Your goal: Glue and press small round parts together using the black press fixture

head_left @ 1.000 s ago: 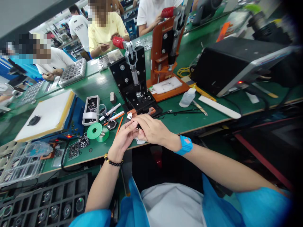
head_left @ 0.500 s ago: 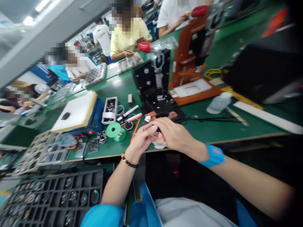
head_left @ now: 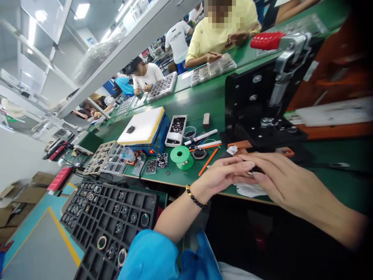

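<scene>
Small dark part (head_left: 257, 169) sits betw. my L hand (head_left: 224, 175) and R hand (head_left: 291, 181), over the front edge of the bench (head_left: 194, 102). Mostly covered by fingers; only a dark sliver shows, so shape & material unclear. Can't tell which way it points or its long axis.

Grip: fingertips of both hands together around the part; can't tell which hand clamps it, if either.

Pose: L forearm rises from bottom ctr toward upper R, thumb on top, fingers bent inward. R forearm comes in from the R edge, back of hand up, fingers long & slanted L, arched over L fingertips, thumb below. L wrist: bracelet (head_left: 194, 197), round shiny blk beads + some gold. Sleeve (head_left: 151, 252) = blue fabric, pushed up nr elbow.

Around: crumpled white sheet (head_left: 250, 190) under hands. Press (head_left: 240, 105) just behind, flat blk plates, shiny metal linkage, red ribbed handle (head_left: 266, 41). Thin straight orange stick (head_left: 208, 161) L of hands, tilted. Green spool (head_left: 180, 154), round flanges, further L. Blk tray (head_left: 139, 203) lower L, square pockets, some w/ round parts.
</scene>
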The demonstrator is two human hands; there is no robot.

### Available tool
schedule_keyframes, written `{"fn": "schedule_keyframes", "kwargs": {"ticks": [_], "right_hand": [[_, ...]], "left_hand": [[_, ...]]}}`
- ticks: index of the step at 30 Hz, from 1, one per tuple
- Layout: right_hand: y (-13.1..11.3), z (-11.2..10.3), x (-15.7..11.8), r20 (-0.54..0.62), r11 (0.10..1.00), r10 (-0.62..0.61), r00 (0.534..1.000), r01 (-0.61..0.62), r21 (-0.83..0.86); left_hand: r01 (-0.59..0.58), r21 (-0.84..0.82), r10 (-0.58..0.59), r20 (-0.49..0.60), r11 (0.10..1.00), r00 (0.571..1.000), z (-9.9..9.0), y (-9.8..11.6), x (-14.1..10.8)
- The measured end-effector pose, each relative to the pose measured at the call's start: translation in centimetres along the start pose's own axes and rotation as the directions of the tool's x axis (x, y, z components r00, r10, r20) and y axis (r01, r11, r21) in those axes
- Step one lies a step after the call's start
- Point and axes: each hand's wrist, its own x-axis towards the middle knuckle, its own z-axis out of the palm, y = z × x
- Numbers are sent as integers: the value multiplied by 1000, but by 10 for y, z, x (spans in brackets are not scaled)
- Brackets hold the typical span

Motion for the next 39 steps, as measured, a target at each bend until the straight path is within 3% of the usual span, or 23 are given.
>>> {"fn": "schedule_keyframes", "kwargs": {"ticks": [23, 39], "right_hand": [[-7, 21, 18, -148, 1000, 1, 989, -1, 2], [-9, 21, 18, -151, 1000, 13, 988, -14, -8]], "left_hand": [[8, -79, -12, -52, 997, 999, -9, -3, 6], [20, -87, -19, 6, 996, 1000, -16, -7, 8]]}}
